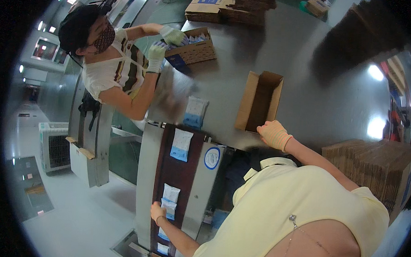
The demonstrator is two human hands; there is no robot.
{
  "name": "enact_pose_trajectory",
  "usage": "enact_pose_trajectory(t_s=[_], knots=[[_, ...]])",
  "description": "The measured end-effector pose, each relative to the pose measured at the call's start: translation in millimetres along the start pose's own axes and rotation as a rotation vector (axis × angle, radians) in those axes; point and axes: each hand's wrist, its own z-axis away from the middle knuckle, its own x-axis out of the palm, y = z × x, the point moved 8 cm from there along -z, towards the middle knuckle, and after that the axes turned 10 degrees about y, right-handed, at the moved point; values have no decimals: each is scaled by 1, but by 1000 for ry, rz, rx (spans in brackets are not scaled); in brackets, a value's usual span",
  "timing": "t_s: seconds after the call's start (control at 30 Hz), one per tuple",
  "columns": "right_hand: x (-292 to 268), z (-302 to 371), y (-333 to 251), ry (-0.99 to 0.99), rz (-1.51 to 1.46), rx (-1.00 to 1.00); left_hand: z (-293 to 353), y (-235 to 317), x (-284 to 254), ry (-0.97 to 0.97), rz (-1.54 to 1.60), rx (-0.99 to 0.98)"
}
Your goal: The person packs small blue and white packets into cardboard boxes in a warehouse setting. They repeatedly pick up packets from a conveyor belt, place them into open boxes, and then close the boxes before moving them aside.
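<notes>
**Insp. A:** Head view, hands first. Left?

**Insp. B:** Left hand (157,213) was bare and lay low on the dark conveyor belt (179,173), fingers curled at a white-and-blue packet (170,200). It touched the packet. Grip or just contact: couldn't tell.

**Insp. A:** Right?

**Insp. B:** Right hand (274,134) wore a pink-and-yellow knit glove, fingers bunched approx. into a fist, at the near corner of the open carton (259,101). The hand hid any hold on the flap, so couldn't tell.

**Insp. A:** Carton's position?

**Insp. B:** It stood on the steel table (307,64) w/ flaps open. Interior was dark, contents not legible.

**Insp. A:** Other packets?

**Insp. B:** A second packet (181,145) lay further along the belt. A third packet (195,112) was on the table past the belt's end, left of the carton and apart from it.

**Insp. A:** Surroundings?

**Insp. B:** A co-worker (112,66) stood at the table's far-left side, both gloved hands at a part-filled box (193,50). A stack of flat cartons (380,166) stood to the right, w/ more flat cartons (228,7) at the far end. There was also a blurred dark shape (353,38) upper right, not identifiable.
</notes>
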Motion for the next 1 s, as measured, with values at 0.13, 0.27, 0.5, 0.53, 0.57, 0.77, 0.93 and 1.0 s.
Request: enact_pose_trajectory(t_s=[0.13, 0.27, 0.5, 0.53, 0.57, 0.77, 0.93, 1.0], knots=[[6, -3, 6, 15, -27, 19, 1, 19, 6, 11, 56, -5], [1, -7, 6, -6, -26, 6, 1, 86, -13, -29, 26, 104], [-8, -5, 1, 10, -71, 29, -48, 116, -29, -252, 862, 282], [-7, -5, 2, 10, -90, 34, -52, 126, -34, -217, 781, 330], [-6, -7, 5, 7, -96, 38, -56, 147, -40, -217, 551, 447], [-5, -6, 14, -51, -121, 103, -59, 223, -91, -111, 60, 383], [-8, -15, 11, -43, -144, 64, -125, 338, -106, -117, 952, 580], [-4, -14, 15, -50, -146, 83, -122, 393, -131, -88, 1040, 552]])
